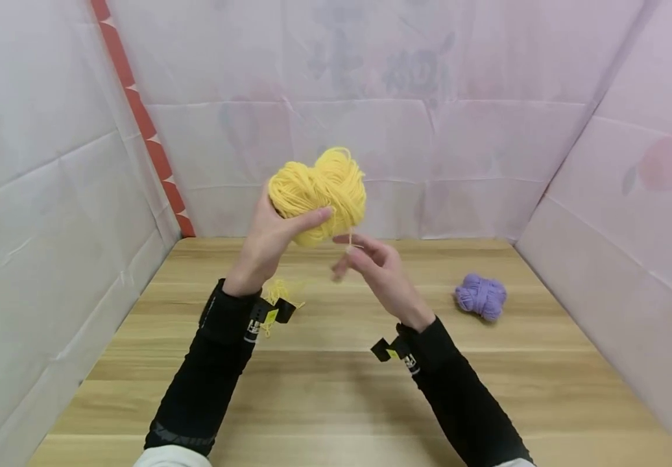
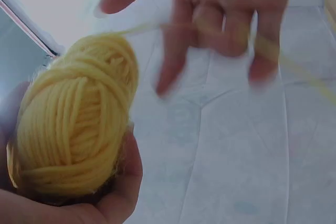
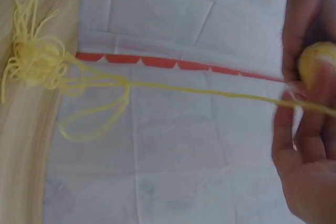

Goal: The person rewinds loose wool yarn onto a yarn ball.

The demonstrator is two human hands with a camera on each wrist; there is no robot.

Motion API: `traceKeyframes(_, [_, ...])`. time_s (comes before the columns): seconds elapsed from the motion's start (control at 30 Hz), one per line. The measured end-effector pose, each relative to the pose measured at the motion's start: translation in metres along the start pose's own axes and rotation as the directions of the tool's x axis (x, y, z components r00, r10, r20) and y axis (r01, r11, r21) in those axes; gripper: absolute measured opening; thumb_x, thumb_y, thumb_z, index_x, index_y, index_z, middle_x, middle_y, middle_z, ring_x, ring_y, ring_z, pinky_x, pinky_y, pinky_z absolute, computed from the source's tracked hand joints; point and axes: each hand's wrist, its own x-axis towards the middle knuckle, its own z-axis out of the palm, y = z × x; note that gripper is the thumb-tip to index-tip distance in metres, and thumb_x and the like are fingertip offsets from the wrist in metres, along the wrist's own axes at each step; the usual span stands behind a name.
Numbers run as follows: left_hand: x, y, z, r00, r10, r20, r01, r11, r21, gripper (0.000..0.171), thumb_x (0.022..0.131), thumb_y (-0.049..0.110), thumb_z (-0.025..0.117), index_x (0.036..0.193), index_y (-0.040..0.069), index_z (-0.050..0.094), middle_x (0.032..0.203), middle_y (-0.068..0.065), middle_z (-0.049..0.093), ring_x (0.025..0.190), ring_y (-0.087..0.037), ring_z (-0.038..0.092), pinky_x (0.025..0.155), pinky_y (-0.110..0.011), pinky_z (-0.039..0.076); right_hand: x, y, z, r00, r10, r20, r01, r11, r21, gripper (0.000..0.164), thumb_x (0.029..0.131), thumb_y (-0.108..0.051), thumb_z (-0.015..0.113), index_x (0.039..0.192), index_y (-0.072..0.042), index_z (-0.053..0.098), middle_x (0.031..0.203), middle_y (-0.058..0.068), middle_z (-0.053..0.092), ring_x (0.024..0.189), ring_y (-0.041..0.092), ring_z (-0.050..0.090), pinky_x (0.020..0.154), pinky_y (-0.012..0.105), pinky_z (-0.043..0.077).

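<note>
Raised over the back of the table, my left hand (image 1: 268,240) grips a ball of yellow yarn (image 1: 318,194), its thumb across the front. My right hand (image 1: 379,269) is just below and right of the ball, blurred by motion. A yellow strand (image 3: 210,93) runs from a loose tangle of yellow yarn (image 3: 39,59) across the right fingers to the ball. In the left wrist view the right thumb stands apart, while the middle fingers (image 2: 231,38) curl at the strand. Left of centre in the head view, the tangle is partly hidden behind the left wrist.
A small bundle of purple yarn (image 1: 480,297) lies at the right of the wooden table (image 1: 312,402). Pale sheeting (image 1: 476,143) encloses the table at the back and both sides, with a red strip (image 1: 143,123) at the left corner. Both wrists wear black bands with small cameras.
</note>
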Motion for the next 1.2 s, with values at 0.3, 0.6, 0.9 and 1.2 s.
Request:
traceKeyframes(0.3, [-0.009, -0.009, -0.017, 0.984, 0.024, -0.179, -0.038, 0.996, -0.075, 0.056, 0.084, 0.007, 0.073, 0.129, 0.013, 0.041, 0.114, -0.003, 0.058, 0.102, -0.015, 0.062, 0.085, -0.026, 0.055, -0.035, -0.006, -0.024, 0.990, -0.102, -0.094, 0.094, 0.992, -0.083, 0.021, 0.101, -0.009, 0.047, 0.101, -0.009, 0.068, 0.061, 0.000, 0.030, 0.054, 0.015, 0.023, 0.052, 0.030, 0.018])
traceKeyframes(0.6, [-0.019, -0.032, -0.020, 0.988, -0.021, -0.154, -0.003, 0.988, -0.153, 0.046, 0.087, 0.005, 0.070, 0.125, 0.012, 0.045, 0.114, -0.005, 0.060, 0.101, -0.016, 0.064, 0.083, -0.027, 0.057, -0.055, -0.008, -0.068, 0.984, 0.173, -0.039, -0.175, 0.915, -0.363, 0.023, 0.097, -0.019, 0.057, 0.104, -0.001, 0.070, 0.067, -0.005, 0.054, 0.066, 0.009, 0.051, 0.066, 0.023, 0.042])
traceKeyframes(0.9, [-0.034, -0.043, -0.009, 0.990, -0.090, -0.109, 0.090, 0.996, -0.005, 0.060, 0.082, 0.011, 0.076, 0.126, 0.015, 0.036, 0.114, -0.007, 0.061, 0.098, -0.019, 0.066, 0.082, -0.030, 0.058, -0.050, -0.014, -0.061, 0.964, 0.265, -0.025, -0.228, 0.773, -0.592, 0.039, 0.096, -0.035, 0.058, 0.134, -0.030, 0.055, 0.138, -0.006, 0.057, 0.139, 0.017, 0.040, 0.113, 0.055, 0.032])
traceKeyframes(1.2, [-0.051, -0.051, 0.008, 0.985, -0.150, -0.086, 0.154, 0.987, 0.036, 0.064, 0.081, 0.016, 0.078, 0.128, 0.015, 0.033, 0.119, -0.010, 0.059, 0.103, -0.022, 0.065, 0.084, -0.032, 0.058, -0.032, -0.003, -0.010, 0.978, 0.207, -0.019, -0.201, 0.921, -0.335, 0.053, 0.100, -0.031, 0.051, 0.148, -0.014, 0.036, 0.145, 0.008, 0.050, 0.136, 0.022, 0.044, 0.114, 0.048, 0.034])
